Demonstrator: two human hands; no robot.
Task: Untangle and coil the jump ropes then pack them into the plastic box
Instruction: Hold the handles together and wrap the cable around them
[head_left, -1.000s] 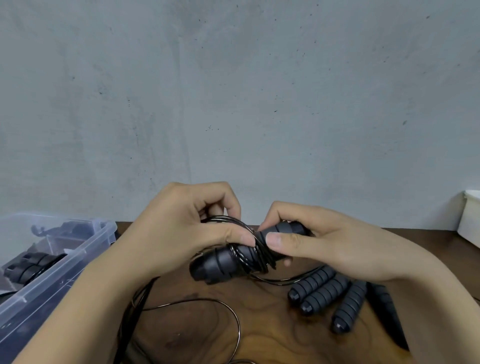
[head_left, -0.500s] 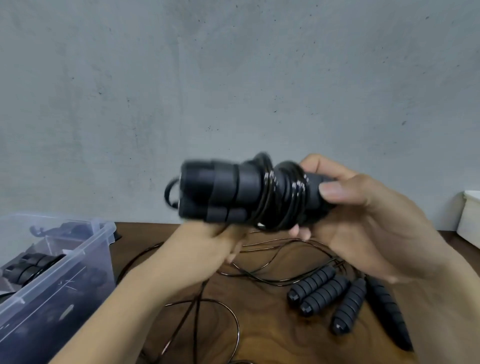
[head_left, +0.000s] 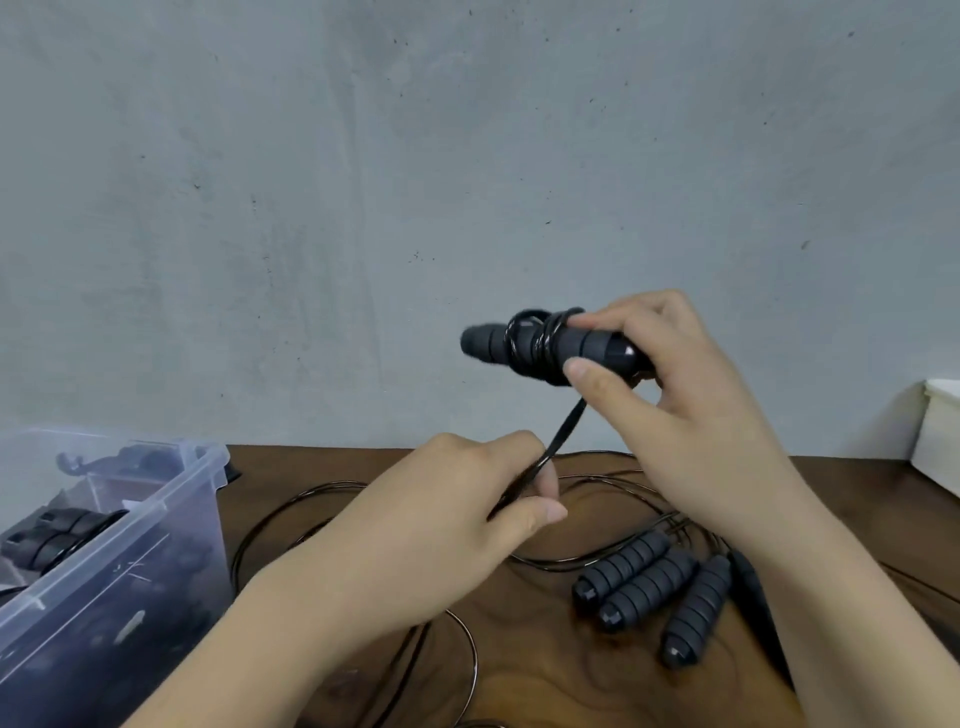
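At centre right, our right hand (head_left: 670, 374) grips the cord-wrapped handles (head_left: 524, 345). Just below, our left hand (head_left: 467, 499) pinches the cord (head_left: 566, 426); the plastic box (head_left: 171, 499) sits lower left.

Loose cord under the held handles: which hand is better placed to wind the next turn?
Left. The left hand pinches the cord just below the handles; the right hand holds the handles, so it is occupied.
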